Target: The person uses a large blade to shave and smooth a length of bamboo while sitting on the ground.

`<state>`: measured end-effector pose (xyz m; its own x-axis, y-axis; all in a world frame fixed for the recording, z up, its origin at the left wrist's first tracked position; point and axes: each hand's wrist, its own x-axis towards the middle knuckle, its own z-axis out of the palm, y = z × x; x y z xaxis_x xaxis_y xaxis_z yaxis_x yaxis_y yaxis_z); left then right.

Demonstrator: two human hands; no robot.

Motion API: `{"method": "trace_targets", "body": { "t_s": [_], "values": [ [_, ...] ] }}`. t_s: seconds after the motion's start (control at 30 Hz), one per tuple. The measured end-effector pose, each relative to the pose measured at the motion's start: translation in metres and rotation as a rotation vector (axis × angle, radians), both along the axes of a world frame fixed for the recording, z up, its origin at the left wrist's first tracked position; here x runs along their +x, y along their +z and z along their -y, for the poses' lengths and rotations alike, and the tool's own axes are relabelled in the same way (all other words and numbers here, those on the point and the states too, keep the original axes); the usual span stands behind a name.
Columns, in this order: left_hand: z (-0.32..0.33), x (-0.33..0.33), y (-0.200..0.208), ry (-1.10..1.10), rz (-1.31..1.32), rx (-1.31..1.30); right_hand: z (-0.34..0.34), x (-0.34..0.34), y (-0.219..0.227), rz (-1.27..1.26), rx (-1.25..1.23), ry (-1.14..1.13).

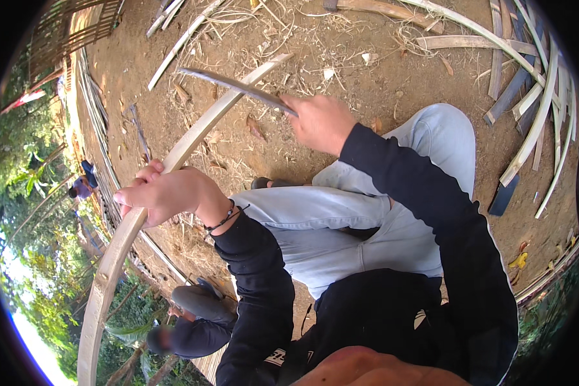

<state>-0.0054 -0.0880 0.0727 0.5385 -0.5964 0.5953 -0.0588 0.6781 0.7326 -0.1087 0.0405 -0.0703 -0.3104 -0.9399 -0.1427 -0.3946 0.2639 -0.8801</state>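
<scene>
A long pale strip of split wood or bamboo [193, 133] runs from the lower left up to the ground ahead of me. My left hand [167, 196] is closed around its middle, with a dark cord bracelet at the wrist. My right hand [320, 123] grips a knife, its handle hidden in the fist. The knife's long grey blade [238, 86] points left and lies across the strip near its far end, touching or just above it.
Several cut strips [539, 132] lie piled at the right beside a dark flat object [504, 196]. Thin shavings [264, 20] litter the brown ground ahead. A person in dark clothes [202, 321] sits at the lower left. My bent legs in pale jeans [424, 148] are below my arms.
</scene>
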Motion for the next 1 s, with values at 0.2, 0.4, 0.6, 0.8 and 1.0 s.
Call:
{"method": "trace_targets", "body": {
  "t_s": [0.2, 0.4, 0.6, 0.8, 1.0],
  "values": [
    [0.005, 0.006, 0.003, 0.008, 0.033, -0.041, -0.001, 0.010, 0.032, -0.049, -0.095, 0.081],
    [0.010, 0.004, 0.005, 0.019, 0.023, -0.034, 0.019, -0.010, 0.018, -0.041, 0.021, 0.072],
    [0.007, -0.002, 0.005, -0.041, 0.026, -0.007, 0.029, -0.015, -0.024, -0.081, 0.077, -0.026],
    [0.009, 0.017, -0.003, -0.051, 0.031, -0.037, 0.019, 0.001, -0.001, -0.074, 0.005, 0.024],
    [0.017, 0.021, 0.001, -0.031, 0.030, -0.008, 0.028, -0.004, -0.003, -0.136, 0.090, 0.028]
  ]
}}
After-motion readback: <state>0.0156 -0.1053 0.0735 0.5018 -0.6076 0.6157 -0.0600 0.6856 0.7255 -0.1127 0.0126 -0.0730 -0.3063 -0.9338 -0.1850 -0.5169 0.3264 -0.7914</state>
